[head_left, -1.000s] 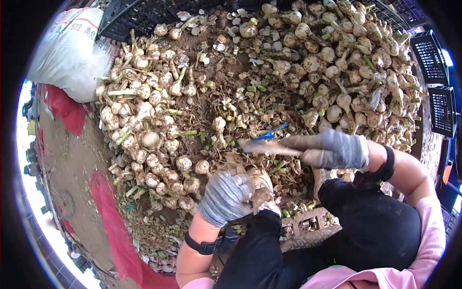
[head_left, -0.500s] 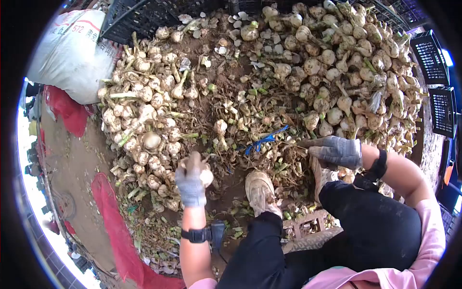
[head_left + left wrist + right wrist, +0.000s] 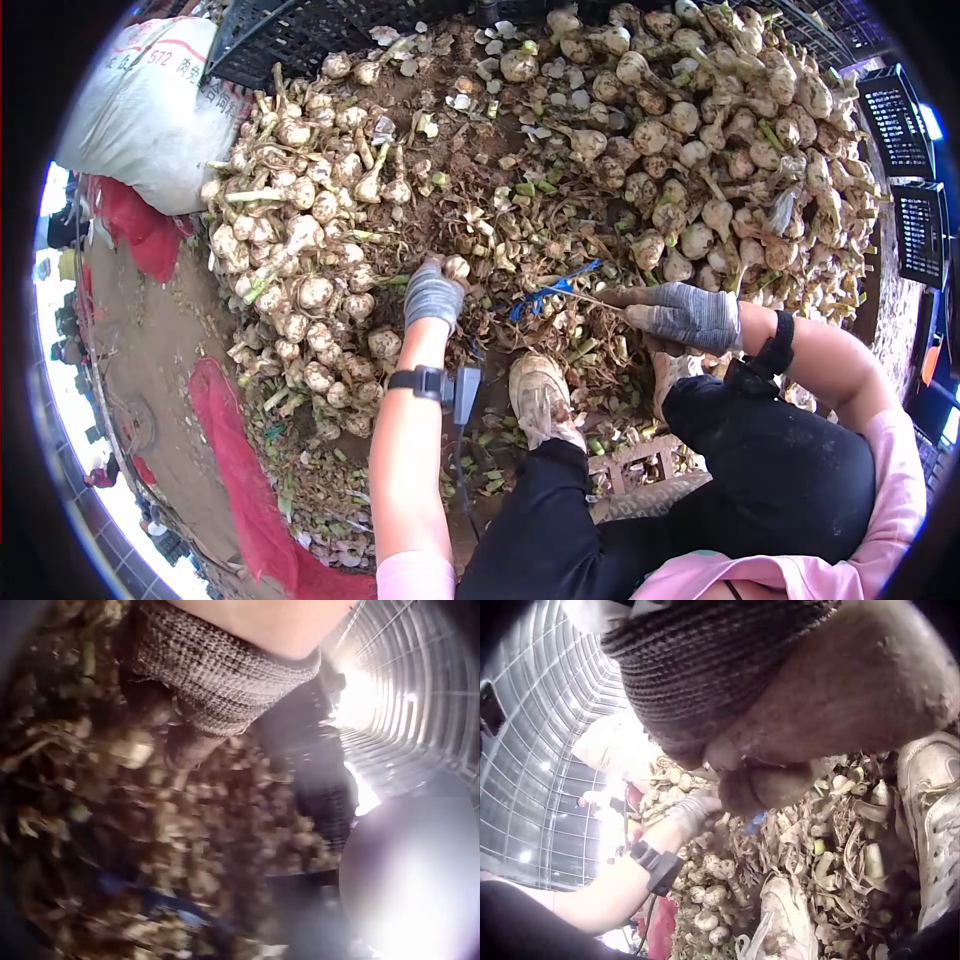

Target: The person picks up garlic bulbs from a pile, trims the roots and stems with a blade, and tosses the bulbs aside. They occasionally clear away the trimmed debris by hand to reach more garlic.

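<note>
Garlic bulb (image 3: 456, 267) is sitting right at the left hand's (image 3: 433, 298) fingers; how far they're closing, I cannot tell. They've just been swinging off the left pile (image 3: 300, 235), seemingly for another bulb. The right hand's (image 3: 692, 318) fingers are curling round a thin tool (image 3: 590, 299); low trimmings (image 3: 493, 302) are leaving room between.

The left hand in a grey knitted glove (image 3: 434, 298), beside the dirt-smeared pale shoe (image 3: 541, 396) at first and then over the left heap's lower edge, has come to the lone round whitish garlic bulb (image 3: 457, 267) and grips it, while the long thin-bladed knife (image 3: 582, 296), earlier broadside, now shows as a narrow line.
</note>
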The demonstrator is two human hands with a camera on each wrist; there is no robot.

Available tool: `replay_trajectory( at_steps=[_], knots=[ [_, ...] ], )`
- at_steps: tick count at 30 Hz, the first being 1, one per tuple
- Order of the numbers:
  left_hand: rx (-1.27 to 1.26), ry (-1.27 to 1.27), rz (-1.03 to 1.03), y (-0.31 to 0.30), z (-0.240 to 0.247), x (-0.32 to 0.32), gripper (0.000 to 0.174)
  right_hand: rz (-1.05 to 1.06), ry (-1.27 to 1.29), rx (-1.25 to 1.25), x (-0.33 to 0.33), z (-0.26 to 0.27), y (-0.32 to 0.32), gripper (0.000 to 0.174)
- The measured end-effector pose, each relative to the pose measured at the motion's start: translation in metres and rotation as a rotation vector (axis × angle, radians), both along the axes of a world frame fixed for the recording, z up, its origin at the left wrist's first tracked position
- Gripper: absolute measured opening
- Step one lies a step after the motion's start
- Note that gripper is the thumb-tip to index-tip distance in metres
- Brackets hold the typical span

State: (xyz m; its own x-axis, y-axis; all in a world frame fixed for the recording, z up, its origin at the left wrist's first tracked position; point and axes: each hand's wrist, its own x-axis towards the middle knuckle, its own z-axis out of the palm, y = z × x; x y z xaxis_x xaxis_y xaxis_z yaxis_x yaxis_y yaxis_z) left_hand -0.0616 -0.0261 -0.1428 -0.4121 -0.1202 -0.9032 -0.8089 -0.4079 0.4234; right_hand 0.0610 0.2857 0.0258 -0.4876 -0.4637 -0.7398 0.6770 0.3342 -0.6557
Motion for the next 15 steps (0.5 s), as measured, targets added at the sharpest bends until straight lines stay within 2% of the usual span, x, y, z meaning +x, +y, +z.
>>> replay_trajectory(
  at_steps=[2,3,4,5,6,7,8,9,10,11,13,15],
  knots=[
    [0.041,0.057,-0.126,-0.015,-0.009,0.007,0.012,0.041,0.036,0.047,-0.002,-0.006,0.002,0.060],
    [-0.187,0.178,-0.442,0.002,0.046,0.019,0.023,0.051,0.151,0.044,-0.002,-0.006,0.001,0.058],
    [-0.417,0.296,-0.756,0.009,0.080,0.030,0.040,0.056,0.210,0.041,-0.003,-0.006,-0.002,0.057],
    [-0.156,0.312,-0.484,-0.003,0.065,0.037,0.044,0.061,0.269,0.040,-0.004,-0.006,-0.004,0.057],
    [0.093,0.302,-0.204,-0.015,0.050,0.044,0.049,0.105,0.515,0.054,-0.005,-0.006,-0.006,0.054],
    [0.040,0.372,-0.381,-0.002,0.094,0.052,0.052,0.149,0.760,0.068,-0.005,-0.006,-0.009,0.052],
    [0.062,0.423,-0.481,-0.001,0.116,0.059,0.056,0.150,0.759,0.069,-0.009,0.004,-0.014,0.052],
    [0.084,0.478,-0.577,-0.001,0.138,0.067,0.060,0.303,0.785,0.173,-0.016,0.021,-0.020,0.052],
    [0.030,0.542,-0.638,0.006,0.148,0.070,0.051,0.456,0.808,0.278,-0.021,0.031,-0.025,0.051],
    [0.377,0.565,-0.418,0.008,0.138,0.073,0.046,0.367,1.024,0.151,-0.022,0.031,-0.030,0.053],
    [0.343,0.787,-0.615,0.009,0.129,0.076,0.052,0.428,1.142,0.140,-0.028,0.033,-0.041,0.054],
    [0.122,1.003,-0.826,0.009,0.126,0.081,0.063,0.425,1.229,0.079,-0.034,0.038,-0.049,0.058]
  ],
)
